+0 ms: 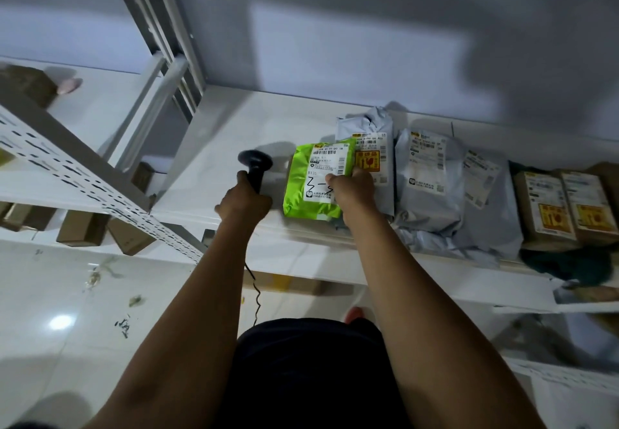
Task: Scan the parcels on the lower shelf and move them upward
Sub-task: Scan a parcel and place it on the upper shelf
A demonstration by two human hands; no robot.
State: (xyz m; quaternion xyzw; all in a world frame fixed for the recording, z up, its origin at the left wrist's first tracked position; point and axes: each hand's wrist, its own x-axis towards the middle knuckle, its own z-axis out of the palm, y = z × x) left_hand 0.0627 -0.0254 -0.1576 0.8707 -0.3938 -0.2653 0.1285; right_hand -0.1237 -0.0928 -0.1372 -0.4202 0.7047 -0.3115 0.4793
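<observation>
we see the left hand (243, 199) clenched around the handle of a black barcode scanner (255, 162). its head is raised above the fist and sits just left of the green parcel (310, 184). the scanner's coiled cable (257, 289) hangs down between the two forearms.

the right hand (351, 189) grasps the green parcel at its right edge, with the thumb pressed on the white shipping label (326, 169) and the other fingers hidden behind the bag. the label carries barcodes, the code b135 and a black handwritten scrawl. the parcel is over the white shelf (214, 147), near its front edge. from this angle we cannot tell whether its underside rests on the board or is held just clear of it.

just behind and to the right of the green parcel stands a grey mailer (363, 127) with a red and yellow sticker on its label. beside that is a second grey mailer (425, 174), then a third grey bag (485, 201) leaning against it. at the far right of the same shelf two brown cartons (566, 207) sit side by side, each with a yellow warning sticker.

to the left a perforated white shelf beam (67, 164) cuts across the view. brown boxes (80, 227) sit on a lower level beneath it, above a glossy white tiled floor (50, 294).
</observation>
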